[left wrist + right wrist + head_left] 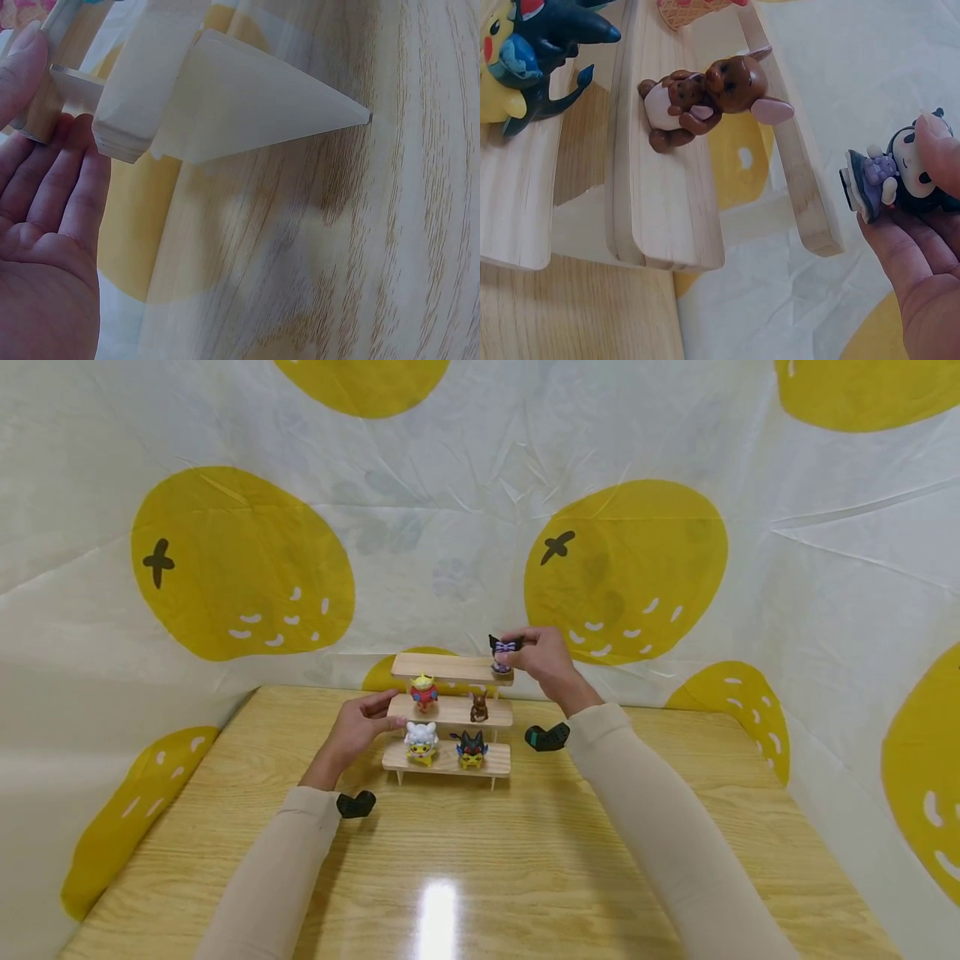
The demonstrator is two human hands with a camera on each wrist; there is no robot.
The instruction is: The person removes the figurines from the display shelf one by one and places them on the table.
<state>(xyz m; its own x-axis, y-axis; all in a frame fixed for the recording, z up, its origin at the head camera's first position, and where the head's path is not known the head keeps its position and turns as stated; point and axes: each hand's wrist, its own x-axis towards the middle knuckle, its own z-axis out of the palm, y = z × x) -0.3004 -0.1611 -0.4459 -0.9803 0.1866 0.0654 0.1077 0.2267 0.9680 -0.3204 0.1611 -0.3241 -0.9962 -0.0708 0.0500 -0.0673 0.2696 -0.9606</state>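
Note:
My right hand (551,664) pinches a small figurine (909,161) with a black hood, white face and purple bow, its base just over the right end of the top tier. My left hand (351,733) grips the left end of the three-tier wooden display stand (442,667) at the middle tier, thumb on top and fingers beneath the board. On that tier are a red-and-blue figurine (423,695) and a brown big-eared animal figurine (739,86) holding a little one. The bottom tier bears a yellow figurine in a white hood (421,742) and another in a black hood (472,750).
The stand is on a wood-grain table (465,843), near its back edge. Behind hangs a white cloth (442,552) printed with large yellow fruit. Black wrist devices (547,737) show beside both wrists. Slanted stand legs (270,105) reach the tabletop.

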